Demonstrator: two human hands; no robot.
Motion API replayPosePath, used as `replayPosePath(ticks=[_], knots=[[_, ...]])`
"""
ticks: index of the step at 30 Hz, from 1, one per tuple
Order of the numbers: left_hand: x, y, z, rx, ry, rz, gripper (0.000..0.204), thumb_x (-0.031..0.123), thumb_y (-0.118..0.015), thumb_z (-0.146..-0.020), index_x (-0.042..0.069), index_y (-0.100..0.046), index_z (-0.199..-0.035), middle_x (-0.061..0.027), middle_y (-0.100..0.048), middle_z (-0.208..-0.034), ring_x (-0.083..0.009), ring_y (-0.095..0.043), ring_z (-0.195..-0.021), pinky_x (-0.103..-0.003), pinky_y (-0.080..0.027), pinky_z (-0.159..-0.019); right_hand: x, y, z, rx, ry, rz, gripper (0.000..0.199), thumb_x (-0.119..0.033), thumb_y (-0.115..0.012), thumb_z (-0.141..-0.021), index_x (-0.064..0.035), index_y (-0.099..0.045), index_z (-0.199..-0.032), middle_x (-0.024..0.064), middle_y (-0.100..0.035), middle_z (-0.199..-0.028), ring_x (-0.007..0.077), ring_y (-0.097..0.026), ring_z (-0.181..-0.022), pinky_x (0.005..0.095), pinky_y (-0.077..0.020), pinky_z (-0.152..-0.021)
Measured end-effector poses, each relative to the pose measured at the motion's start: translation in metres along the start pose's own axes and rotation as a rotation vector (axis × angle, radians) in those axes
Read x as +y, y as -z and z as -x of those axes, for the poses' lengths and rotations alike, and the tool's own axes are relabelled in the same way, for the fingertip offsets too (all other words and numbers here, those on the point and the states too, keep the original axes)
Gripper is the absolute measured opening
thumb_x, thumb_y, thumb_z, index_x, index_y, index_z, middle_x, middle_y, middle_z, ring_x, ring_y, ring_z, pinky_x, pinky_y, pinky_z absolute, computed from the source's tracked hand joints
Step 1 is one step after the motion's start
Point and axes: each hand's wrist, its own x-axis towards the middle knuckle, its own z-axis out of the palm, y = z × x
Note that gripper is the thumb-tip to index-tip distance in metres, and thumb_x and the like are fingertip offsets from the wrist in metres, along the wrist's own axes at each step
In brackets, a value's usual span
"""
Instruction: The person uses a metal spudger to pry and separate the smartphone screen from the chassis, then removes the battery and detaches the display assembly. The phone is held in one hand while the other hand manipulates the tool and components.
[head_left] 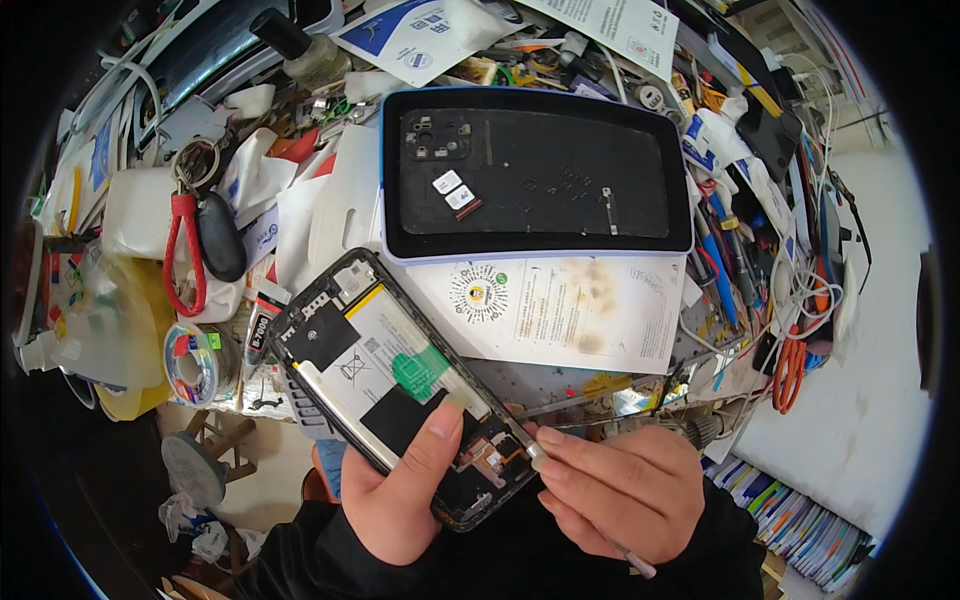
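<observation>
"Closest to the body, doing what?"

"Clasping an opened phone (388,382) in the left hand (395,505), thumb laid across its exposed inside. Pinching a slim metal tool (640,567) between thumb and fingers of the right hand (635,490), tip at the phone's lower right edge."

"Held where, exactly?"

"Above the near edge of a cluttered workbench (525,377), slanting from upper left to lower right, with battery, black patches and a green sticker (420,373) on show."

"And just past that?"

"To the left, see a spool (213,365) beside a tube (262,325); to the right, a looped orange cable (790,372). Behind the phone, note a printed white sheet (545,310), stained brown."

"Farther back?"

"Past the sheet, find a blue-rimmed tray (540,252) holding two small white cards (446,183) and scattered dark bits (560,182). Left of it, spot a black key fob (220,236) with a red strap (183,250); farthest off, a black-capped glass bottle (318,64)."
</observation>
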Motion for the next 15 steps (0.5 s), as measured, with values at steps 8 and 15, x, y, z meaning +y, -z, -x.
replayPosePath(ticks=[8,15], knots=[[0.004,0.0,0.002,0.012,0.048,-0.023,0.042,0.019,-0.059,-0.106,-0.008,-0.052,-0.137,-0.0273,-0.071,-0.118,-0.0365,-0.074,-0.106,-0.047,-0.062,-0.093,-0.005,0.005,-0.008,-0.131,0.012,0.048,0.029,-0.008,-0.081,-0.076,0.0011,-0.078,-0.104,0.0179,-0.079,-0.111,0.018,-0.069,-0.067,0.0264,-0.0465,-0.051],[-0.003,0.002,0.0,0.081,-0.026,-0.057,0.037,0.012,-0.062,-0.104,-0.006,-0.057,-0.136,-0.0196,-0.071,-0.12,-0.0283,-0.073,-0.101,-0.041,-0.061,-0.09,-0.004,-0.004,-0.016,-0.142,-0.009,0.091,0.028,-0.002,-0.078,-0.076,0.0017,-0.077,-0.103,0.0166,-0.079,-0.11,0.0179,-0.067,-0.068,0.0274,-0.0457,-0.051]])
